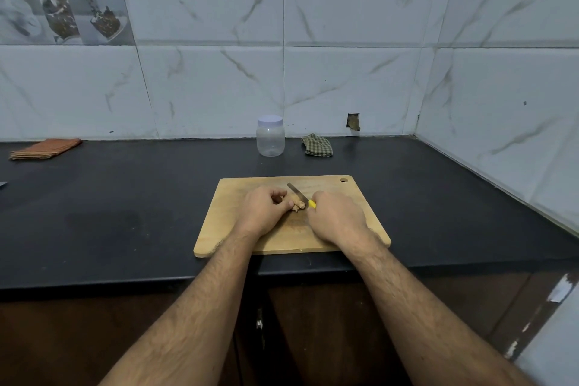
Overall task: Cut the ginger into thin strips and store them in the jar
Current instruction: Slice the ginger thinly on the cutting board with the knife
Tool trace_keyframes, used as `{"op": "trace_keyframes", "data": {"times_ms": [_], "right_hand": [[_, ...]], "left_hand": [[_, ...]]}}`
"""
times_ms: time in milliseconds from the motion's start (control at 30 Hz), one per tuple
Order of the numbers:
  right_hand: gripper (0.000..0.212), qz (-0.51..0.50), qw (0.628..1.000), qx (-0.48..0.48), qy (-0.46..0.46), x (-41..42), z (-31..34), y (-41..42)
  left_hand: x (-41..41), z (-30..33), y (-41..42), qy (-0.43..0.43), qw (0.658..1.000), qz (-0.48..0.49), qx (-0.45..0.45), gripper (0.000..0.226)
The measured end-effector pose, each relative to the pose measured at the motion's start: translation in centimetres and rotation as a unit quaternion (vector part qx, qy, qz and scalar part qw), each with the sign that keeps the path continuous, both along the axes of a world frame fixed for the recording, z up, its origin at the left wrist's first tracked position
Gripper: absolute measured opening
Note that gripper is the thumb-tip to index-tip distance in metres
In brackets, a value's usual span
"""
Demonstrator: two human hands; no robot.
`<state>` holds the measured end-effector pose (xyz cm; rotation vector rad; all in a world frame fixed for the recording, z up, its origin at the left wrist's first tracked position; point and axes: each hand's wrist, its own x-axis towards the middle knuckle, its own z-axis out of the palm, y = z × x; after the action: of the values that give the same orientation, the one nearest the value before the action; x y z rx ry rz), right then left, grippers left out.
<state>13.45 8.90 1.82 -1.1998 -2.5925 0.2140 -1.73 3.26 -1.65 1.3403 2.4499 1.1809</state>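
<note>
Between both hands on the cutting board (pixel 360 197): ginger (pixel 297 205) pinned under curled left hand (pixel 264 208) fingers — knife (pixel 299 193) gripped by right hand (pixel 336 218), blade angled across its right end.

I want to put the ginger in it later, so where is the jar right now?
The jar stands at the back of the black counter against the tiled wall, lid on, behind the cutting board and just left of the crumpled checked cloth.

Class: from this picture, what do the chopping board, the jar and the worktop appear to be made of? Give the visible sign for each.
Chopping board: pale wood, matt, faint grain. Jar: probably clear plastic, see-through wall with a white lid; glass cannot be ruled out. Worktop: dark, smooth, perhaps polished stone.
</note>
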Motion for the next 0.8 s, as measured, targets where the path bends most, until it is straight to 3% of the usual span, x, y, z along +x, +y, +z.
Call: {"op": "trace_keyframes", "data": {"times_ms": [500, 633, 800], "right_hand": [[0.024, -0.007, 1.000, 0.008, -0.008, 0.2, 0.2, -0.8], [0.024, -0.031, 0.999, -0.015, -0.006, 0.7, 0.4, -1.0], [0.024, -0.033, 0.999, -0.035, -0.011, 0.8, 0.8, -1.4]], "left_hand": [[0.2, 0.2, -0.1, 0.026, 1.000, 0.004, -0.014, 0.037], [0.4, 0.2, -0.1, 0.007, 1.000, 0.012, 0.004, 0.027], [0.5, 0.3, -0.5, -0.040, 0.998, -0.011, 0.041, 0.033]]}}
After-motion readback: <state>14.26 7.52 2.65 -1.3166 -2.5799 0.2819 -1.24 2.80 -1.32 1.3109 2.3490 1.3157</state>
